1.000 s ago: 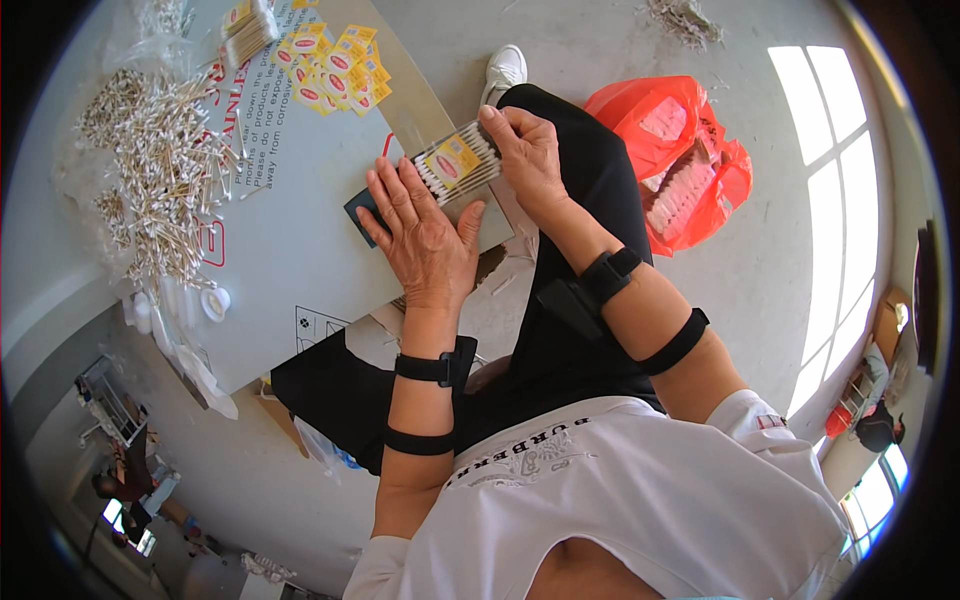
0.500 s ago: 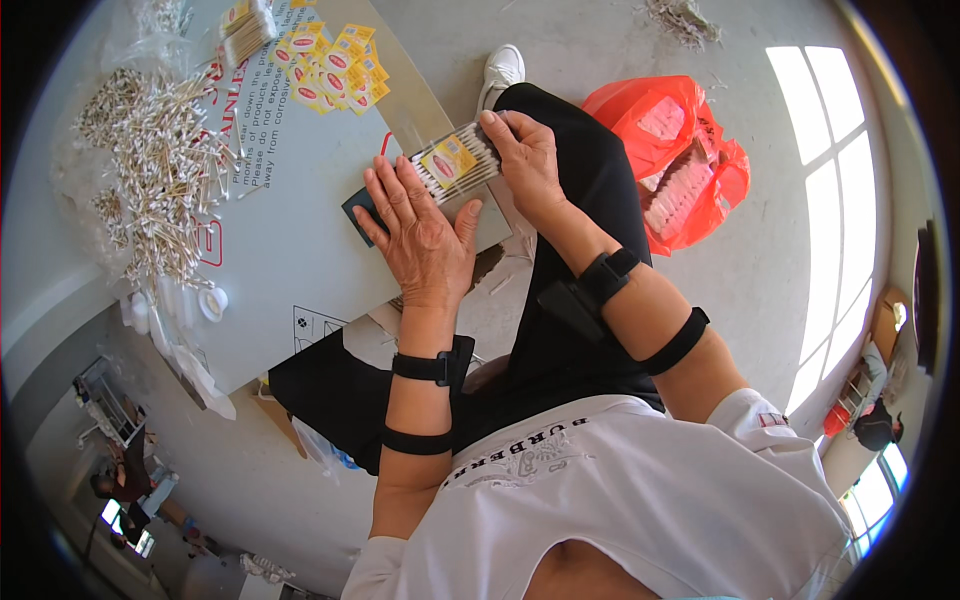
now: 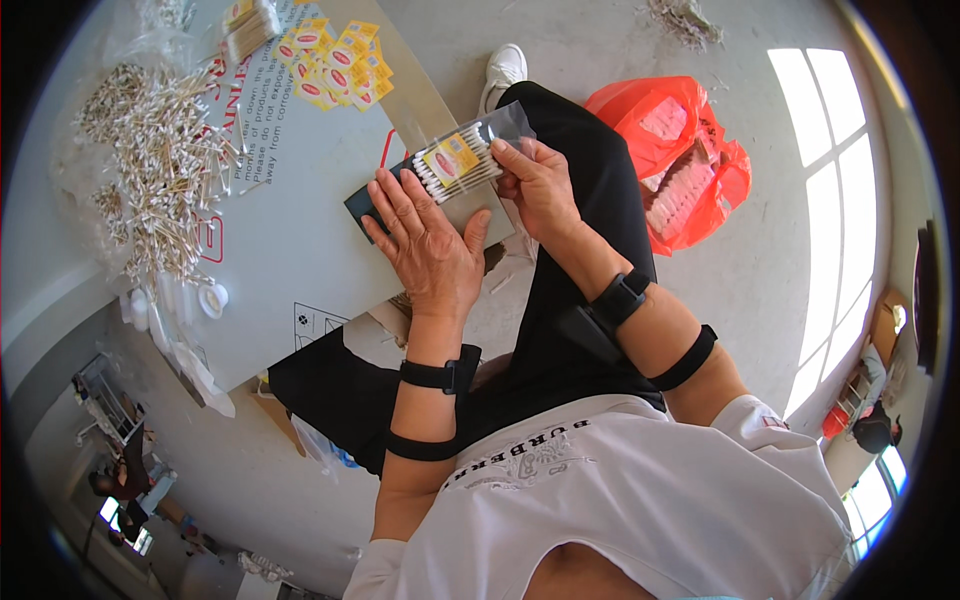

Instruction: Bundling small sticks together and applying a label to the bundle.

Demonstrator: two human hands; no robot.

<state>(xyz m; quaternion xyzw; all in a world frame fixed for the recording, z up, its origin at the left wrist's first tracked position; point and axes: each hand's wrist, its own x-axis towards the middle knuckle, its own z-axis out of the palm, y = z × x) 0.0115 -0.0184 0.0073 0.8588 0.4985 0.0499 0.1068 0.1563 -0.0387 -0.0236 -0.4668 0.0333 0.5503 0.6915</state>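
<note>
A clear plastic bag (image 3: pixel 512 122) of cotton swabs (image 3: pixel 478 160), with a yellow label card (image 3: pixel 449 159) inside it, lies at the table's edge. My right hand (image 3: pixel 541 188) pinches the near right side of this bag between thumb and fingers. My left hand (image 3: pixel 432 250) rests with fingers stretched out over a dark flat piece (image 3: pixel 360 206), fingertips beside the left end of the swabs. How far that dark piece reaches under my fingers is hidden.
On the table (image 3: pixel 300 240) a big heap of loose cotton swabs (image 3: pixel 160 160) spreads at the left. Several yellow label cards (image 3: pixel 342 68) lie near a filled swab pack (image 3: pixel 250 30). A red plastic bag (image 3: pixel 715 215) holding pink-and-white packs stands on the floor at right.
My right hand has shifted slightly right and down along the bag, showing more of its clear end. My left hand has moved a little right and down, still spread.
</note>
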